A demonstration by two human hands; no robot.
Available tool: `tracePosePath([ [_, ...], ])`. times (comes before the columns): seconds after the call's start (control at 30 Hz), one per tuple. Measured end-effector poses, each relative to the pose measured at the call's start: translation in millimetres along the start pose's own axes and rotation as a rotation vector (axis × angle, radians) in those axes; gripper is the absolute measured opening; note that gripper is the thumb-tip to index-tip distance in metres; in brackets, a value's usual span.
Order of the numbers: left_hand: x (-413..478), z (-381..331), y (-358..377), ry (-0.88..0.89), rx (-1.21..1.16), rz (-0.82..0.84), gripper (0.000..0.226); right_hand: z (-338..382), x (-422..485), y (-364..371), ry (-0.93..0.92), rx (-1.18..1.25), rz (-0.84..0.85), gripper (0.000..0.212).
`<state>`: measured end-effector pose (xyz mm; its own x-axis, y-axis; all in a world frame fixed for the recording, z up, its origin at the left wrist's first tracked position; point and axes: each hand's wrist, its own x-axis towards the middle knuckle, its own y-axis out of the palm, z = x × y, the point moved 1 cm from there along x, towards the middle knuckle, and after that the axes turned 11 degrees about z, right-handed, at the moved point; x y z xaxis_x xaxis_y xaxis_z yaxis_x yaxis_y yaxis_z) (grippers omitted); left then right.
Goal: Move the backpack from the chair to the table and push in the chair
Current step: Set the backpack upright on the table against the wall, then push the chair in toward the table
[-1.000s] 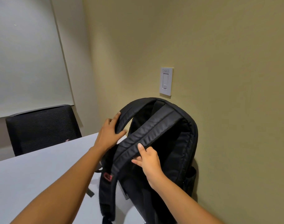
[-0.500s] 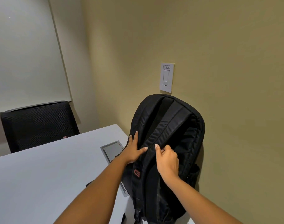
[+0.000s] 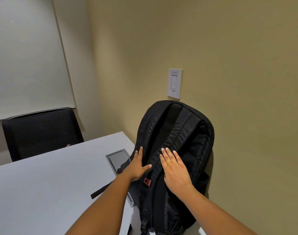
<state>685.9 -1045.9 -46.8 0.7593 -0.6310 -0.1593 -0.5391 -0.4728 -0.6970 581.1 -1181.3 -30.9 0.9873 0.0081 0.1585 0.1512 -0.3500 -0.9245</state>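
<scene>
Black padded nylon, the domed backpack [image 3: 175, 150] stands upright on the pale grey table [image 3: 43, 192], its long axis vertical, straps toward the camera, its far side close against the olive wall just below the white switch plate [image 3: 175, 83]; whether it touches the wall I cannot tell. From the head view, the left hand [image 3: 136, 167] lies flat on the backpack's left strap, fingers [image 3: 140, 150] spread and gripping nothing; the right hand [image 3: 175, 170] rests open-palmed on the back panel, equally near. Left of the backpack sits a grey recessed panel [image 3: 118, 158] in the table; beyond it a black mesh chair [image 3: 41, 133]. The backpack's pockets look closed; contents unseen. Judged: placement is done; the chair to push is out of view.
</scene>
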Motion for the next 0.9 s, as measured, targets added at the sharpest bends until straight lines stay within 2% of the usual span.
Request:
tracePosePath([
  [0.27,-23,8,10,-0.052,0.077,0.022,0.090,9,-4,-8,-0.023,0.072,0.087,0.063],
  [0.4,-43,16,17,-0.086,0.131,0.069,0.088,23,-20,-8,0.002,0.171,0.177,0.064],
  [0.63,-81,33,38,-0.180,0.260,0.104,0.082,51,-55,-4,0.054,0.371,0.235,0.063],
  [0.9,-130,40,74,-0.221,0.404,0.174,0.075,71,-115,9,0.108,0.380,0.352,0.063],
])
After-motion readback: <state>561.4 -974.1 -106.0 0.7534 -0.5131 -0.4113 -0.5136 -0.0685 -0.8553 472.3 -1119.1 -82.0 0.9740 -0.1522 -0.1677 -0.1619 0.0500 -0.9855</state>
